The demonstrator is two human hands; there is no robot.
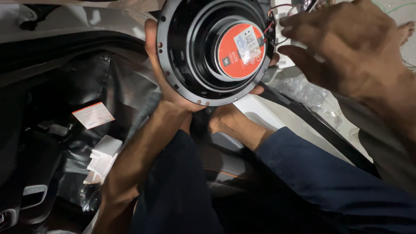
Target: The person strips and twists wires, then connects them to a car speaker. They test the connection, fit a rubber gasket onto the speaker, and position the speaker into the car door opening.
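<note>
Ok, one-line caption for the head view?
Left hand cradles a round black speaker from behind while right hand reaches its wires.

Dim overall, lit by one hard source from about one o'clock. Brightest on the orange magnet label [241,50] at twelve o'clock, with mild glare on its white sticker. Deep shadow from seven to ten o'clock, swallowing detail in the black liner. Slightly soft on the right hand [346,47] at two o'clock, from nearness or motion. Sharper on the speaker rim [170,76]. Grainy in the dark sleeves [182,190] near six o'clock.
</note>
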